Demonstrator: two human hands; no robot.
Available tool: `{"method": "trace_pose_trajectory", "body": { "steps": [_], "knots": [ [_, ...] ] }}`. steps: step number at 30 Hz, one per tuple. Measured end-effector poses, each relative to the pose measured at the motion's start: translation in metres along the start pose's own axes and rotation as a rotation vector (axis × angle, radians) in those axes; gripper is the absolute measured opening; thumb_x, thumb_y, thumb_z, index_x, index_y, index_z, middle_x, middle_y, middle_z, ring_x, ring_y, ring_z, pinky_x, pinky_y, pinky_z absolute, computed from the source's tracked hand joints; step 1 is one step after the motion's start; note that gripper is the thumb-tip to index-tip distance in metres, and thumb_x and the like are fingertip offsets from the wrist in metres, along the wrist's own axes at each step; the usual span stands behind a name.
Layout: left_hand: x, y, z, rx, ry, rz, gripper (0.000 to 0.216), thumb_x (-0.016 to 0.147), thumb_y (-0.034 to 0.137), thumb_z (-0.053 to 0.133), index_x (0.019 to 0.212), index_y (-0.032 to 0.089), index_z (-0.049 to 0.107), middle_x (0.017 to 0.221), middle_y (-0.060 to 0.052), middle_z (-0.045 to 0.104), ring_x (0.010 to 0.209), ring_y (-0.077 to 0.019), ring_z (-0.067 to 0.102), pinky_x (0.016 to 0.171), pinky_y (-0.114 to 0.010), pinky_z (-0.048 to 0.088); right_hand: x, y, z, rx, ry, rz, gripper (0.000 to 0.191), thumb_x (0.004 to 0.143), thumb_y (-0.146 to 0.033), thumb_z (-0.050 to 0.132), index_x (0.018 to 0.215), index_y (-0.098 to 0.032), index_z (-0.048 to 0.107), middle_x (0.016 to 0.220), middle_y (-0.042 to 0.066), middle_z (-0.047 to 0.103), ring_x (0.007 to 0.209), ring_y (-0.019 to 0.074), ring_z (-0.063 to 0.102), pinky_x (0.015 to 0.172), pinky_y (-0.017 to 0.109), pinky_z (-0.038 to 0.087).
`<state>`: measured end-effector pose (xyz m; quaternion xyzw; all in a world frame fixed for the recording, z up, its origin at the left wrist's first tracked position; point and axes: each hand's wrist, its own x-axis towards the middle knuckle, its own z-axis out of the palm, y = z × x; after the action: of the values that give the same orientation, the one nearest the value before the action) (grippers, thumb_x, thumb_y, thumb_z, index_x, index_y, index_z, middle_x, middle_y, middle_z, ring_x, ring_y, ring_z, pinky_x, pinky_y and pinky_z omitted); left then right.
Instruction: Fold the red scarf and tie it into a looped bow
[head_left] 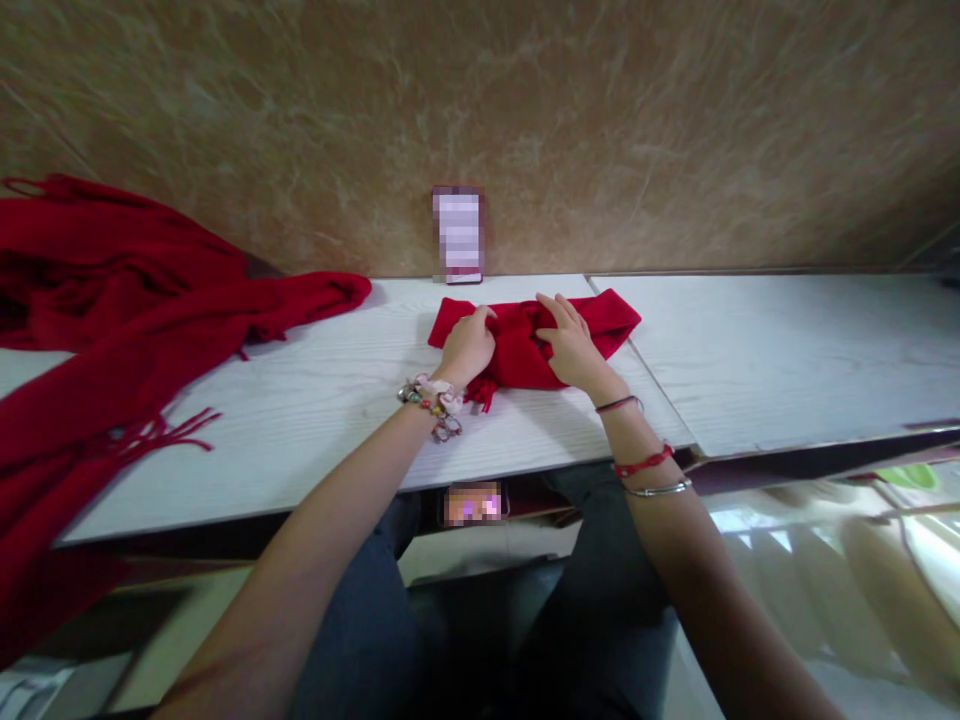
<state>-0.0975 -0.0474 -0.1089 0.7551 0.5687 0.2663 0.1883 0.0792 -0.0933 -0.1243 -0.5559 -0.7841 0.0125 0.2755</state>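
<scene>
White tabletop (772, 350) below, left hand (470, 346) grips folded red cloth (516, 350), right hand (574, 345) touches it, fingers spread

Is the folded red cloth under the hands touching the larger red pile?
Apart: the head view shows bare white tabletop between folded red cloth and red pile.

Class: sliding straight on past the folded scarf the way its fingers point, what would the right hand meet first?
Past the folded scarf, the right hand would probably meet the marbled wall first, near the propped phone, though depth is unclear.
</scene>
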Motion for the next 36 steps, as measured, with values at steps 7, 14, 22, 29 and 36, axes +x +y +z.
{"method": "trace_pose_trajectory", "body": {
  "steps": [7,14,22,29,36],
  "knots": [
    [-0.001,-0.002,-0.002,0.139,-0.028,-0.004,0.035,0.086,0.010,0.042,0.114,0.020,0.060,0.107,-0.010,0.068,0.105,-0.0227,0.061,0.094,-0.035,0.043,0.004,0.007,0.008,0.048,-0.037,-0.011,0.033,0.070,-0.007,0.049,0.091,-0.020,0.070,0.150,0.005,0.034,0.141,0.0342,0.019,0.110,0.066,0.021],
    [0.000,-0.004,-0.006,0.116,-0.009,0.023,0.038,0.085,0.005,0.041,0.114,0.019,0.060,0.103,-0.008,0.069,0.101,-0.0201,0.062,0.091,-0.031,0.044,0.007,0.005,0.003,0.064,0.039,-0.023,0.023,0.072,-0.009,0.053,0.081,-0.021,0.070,0.136,0.007,0.049,0.133,0.0315,0.034,0.109,0.054,0.032],
    [-0.002,-0.002,-0.006,0.134,-0.035,-0.003,0.041,0.085,0.004,0.039,0.119,0.017,0.059,0.106,-0.011,0.069,0.104,-0.0222,0.062,0.091,-0.032,0.043,0.005,-0.002,0.007,-0.009,0.001,-0.003,0.033,0.072,-0.006,0.048,0.091,-0.019,0.071,0.143,0.007,0.044,0.138,0.0321,0.027,0.111,0.056,0.026],
    [0.002,-0.007,-0.009,0.059,0.000,-0.010,0.040,0.083,0.003,0.039,0.113,0.018,0.062,0.101,-0.007,0.070,0.097,-0.0186,0.062,0.088,-0.030,0.044,0.006,-0.004,0.002,0.049,0.135,0.074,0.016,0.076,-0.012,0.055,0.078,-0.020,0.070,0.127,0.011,0.052,0.127,0.0340,0.039,0.110,0.059,0.026],
    [-0.001,-0.003,-0.017,0.041,0.025,0.015,0.038,0.082,0.004,0.042,0.108,0.020,0.063,0.102,-0.006,0.069,0.099,-0.0200,0.061,0.087,-0.030,0.044,-0.002,0.018,-0.002,0.174,0.450,0.230,0.014,0.077,-0.020,0.056,0.078,-0.019,0.070,0.107,0.013,0.055,0.104,0.0266,0.056,0.100,0.047,0.044]
  ]
}}
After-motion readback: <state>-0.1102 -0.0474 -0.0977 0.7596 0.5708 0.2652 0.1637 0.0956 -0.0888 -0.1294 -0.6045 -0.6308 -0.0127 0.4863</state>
